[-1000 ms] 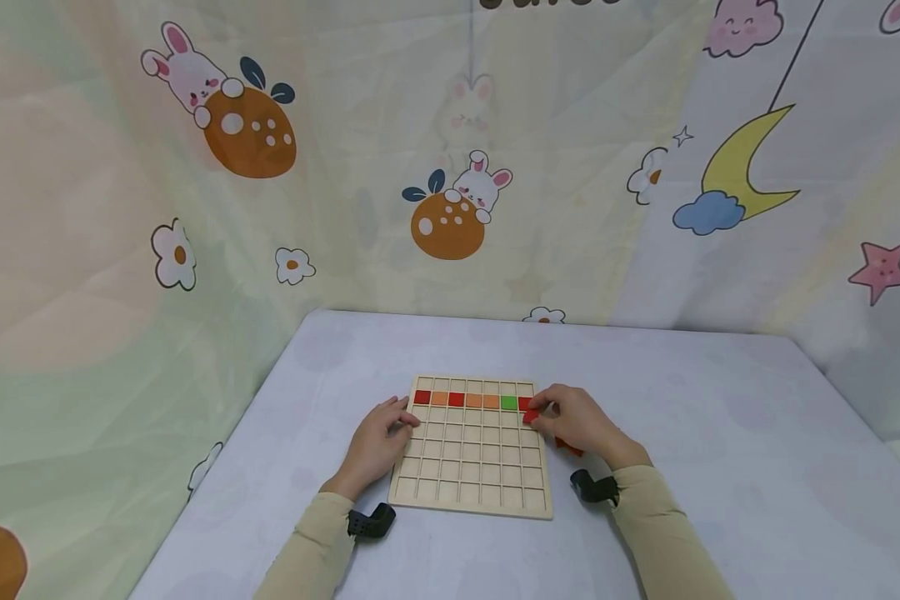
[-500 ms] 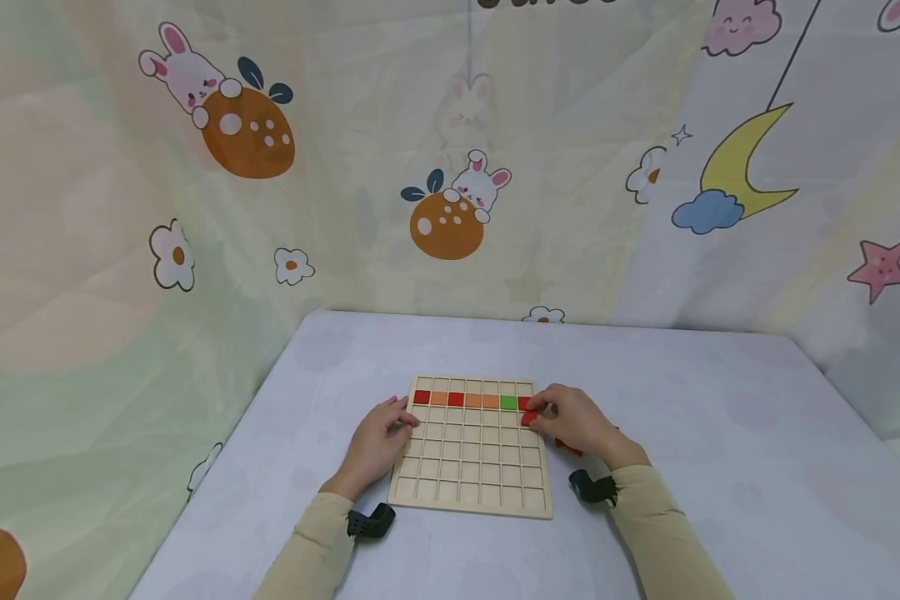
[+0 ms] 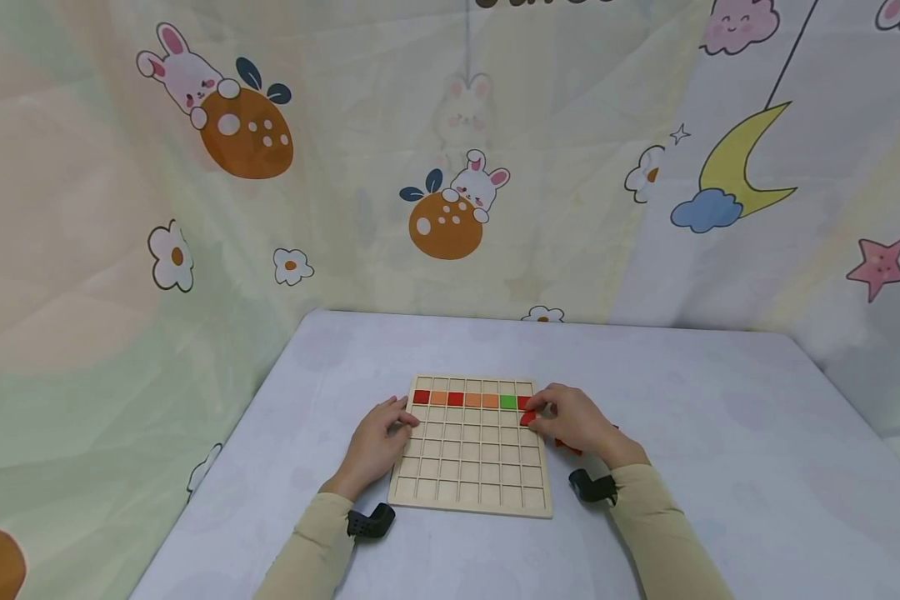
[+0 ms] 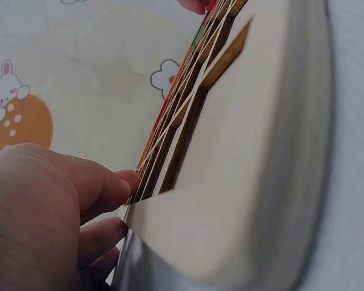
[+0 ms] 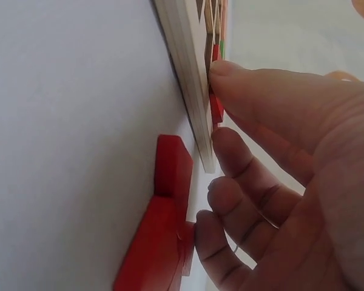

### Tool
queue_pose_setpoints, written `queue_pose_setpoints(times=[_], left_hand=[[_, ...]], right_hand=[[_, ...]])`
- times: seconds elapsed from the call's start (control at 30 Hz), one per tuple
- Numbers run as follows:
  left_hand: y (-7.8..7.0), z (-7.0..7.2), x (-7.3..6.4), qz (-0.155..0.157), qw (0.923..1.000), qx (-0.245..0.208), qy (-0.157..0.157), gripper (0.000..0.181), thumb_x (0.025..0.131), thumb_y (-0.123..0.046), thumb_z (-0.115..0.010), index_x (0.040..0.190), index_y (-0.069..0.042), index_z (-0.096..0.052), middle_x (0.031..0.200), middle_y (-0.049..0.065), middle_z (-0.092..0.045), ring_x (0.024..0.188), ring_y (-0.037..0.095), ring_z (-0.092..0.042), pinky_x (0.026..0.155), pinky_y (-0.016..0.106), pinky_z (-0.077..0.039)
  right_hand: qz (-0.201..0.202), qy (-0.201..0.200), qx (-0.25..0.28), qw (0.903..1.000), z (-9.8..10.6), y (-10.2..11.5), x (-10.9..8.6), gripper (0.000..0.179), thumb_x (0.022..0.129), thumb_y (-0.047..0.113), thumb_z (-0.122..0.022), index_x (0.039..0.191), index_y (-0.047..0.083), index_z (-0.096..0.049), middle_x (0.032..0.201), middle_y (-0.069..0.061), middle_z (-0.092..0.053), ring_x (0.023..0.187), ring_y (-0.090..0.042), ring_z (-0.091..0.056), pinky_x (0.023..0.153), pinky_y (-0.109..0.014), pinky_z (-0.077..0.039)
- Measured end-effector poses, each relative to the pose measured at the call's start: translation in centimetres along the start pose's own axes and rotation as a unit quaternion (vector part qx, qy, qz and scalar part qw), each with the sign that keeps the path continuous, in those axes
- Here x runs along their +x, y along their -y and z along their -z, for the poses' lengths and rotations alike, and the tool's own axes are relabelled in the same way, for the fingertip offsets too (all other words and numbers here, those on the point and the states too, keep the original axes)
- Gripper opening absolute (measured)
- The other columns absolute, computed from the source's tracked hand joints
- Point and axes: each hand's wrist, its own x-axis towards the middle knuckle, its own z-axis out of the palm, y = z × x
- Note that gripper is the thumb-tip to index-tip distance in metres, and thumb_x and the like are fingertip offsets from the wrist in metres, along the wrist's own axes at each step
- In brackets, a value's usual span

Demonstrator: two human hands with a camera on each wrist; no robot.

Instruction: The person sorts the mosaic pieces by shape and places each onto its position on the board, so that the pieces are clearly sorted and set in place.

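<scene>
A square-celled wooden board (image 3: 461, 465) lies flat on the table. My left hand (image 3: 375, 442) rests at its left edge, fingertips touching the rim; the left wrist view shows the hand (image 4: 54, 206) close against the board's side (image 4: 230, 182). My right hand (image 3: 581, 421) pinches a red square tile (image 3: 527, 418) at the right edge, just below the row of tiles. In the right wrist view the thumb lies on a red tile (image 5: 216, 109); its underside is hidden. That row holds red, orange and green (image 3: 507, 402) tiles.
Loose red tiles (image 3: 567, 447) lie right of the board, partly hidden under my right hand; they loom larger as red pieces (image 5: 155, 242) in the right wrist view. A white cloth covers the table (image 3: 735, 442). A printed curtain (image 3: 570, 167) hangs behind.
The red tile in my right hand has shifted slightly left over the board's right column. My left hand and the board look nearly unchanged.
</scene>
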Motion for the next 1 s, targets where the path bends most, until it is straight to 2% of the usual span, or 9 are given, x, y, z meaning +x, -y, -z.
queue_pose_setpoints(times=[0.27, 0.63, 0.8, 1.0], left_hand=[[0.0, 0.0, 0.0, -0.001, 1.0000, 0.002, 0.000, 0.015, 0.090, -0.009, -0.063, 0.090, -0.022, -0.071, 0.146, 0.008, -0.050, 0.142, 0.027, -0.035, 0.115, 0.055, -0.027], [0.1, 0.1, 0.0, -0.002, 1.0000, -0.007, -0.001, 0.016, 0.090, -0.008, -0.062, 0.090, -0.021, -0.071, 0.145, 0.008, -0.050, 0.141, 0.029, -0.036, 0.114, 0.056, -0.027], [0.1, 0.1, 0.0, 0.001, 1.0000, -0.007, 0.003, 0.015, 0.091, -0.009, -0.062, 0.091, -0.022, -0.071, 0.146, 0.007, -0.050, 0.142, 0.027, -0.035, 0.115, 0.055, -0.026], [0.1, 0.2, 0.0, -0.003, 1.0000, -0.007, 0.004, 0.015, 0.091, -0.010, -0.062, 0.092, -0.022, -0.071, 0.146, 0.007, -0.050, 0.142, 0.027, -0.035, 0.115, 0.055, -0.026]], right_hand=[[-0.008, -0.006, 0.021, 0.9997, 1.1, -0.7, -0.3, 0.023, 0.085, 0.016, -0.074, 0.108, 0.014, -0.072, 0.098, 0.001, -0.063, 0.084, -0.019, -0.050, 0.066, -0.030, -0.046], [-0.009, 0.004, 0.011, 0.9999, 0.4, -0.9, -0.2, 0.019, 0.084, 0.016, -0.075, 0.103, 0.014, -0.073, 0.095, 0.002, -0.062, 0.082, -0.018, -0.049, 0.063, -0.029, -0.044], [0.001, 0.006, 0.009, 0.9999, 0.6, -0.8, -0.3, 0.018, 0.084, 0.015, -0.076, 0.102, 0.014, -0.073, 0.095, 0.002, -0.063, 0.083, -0.018, -0.049, 0.067, -0.030, -0.045], [-0.014, 0.001, 0.014, 0.9998, 1.4, -1.2, -0.4, 0.021, 0.085, 0.018, -0.075, 0.106, 0.015, -0.072, 0.098, 0.000, -0.063, 0.085, -0.019, -0.052, 0.067, -0.028, -0.048]])
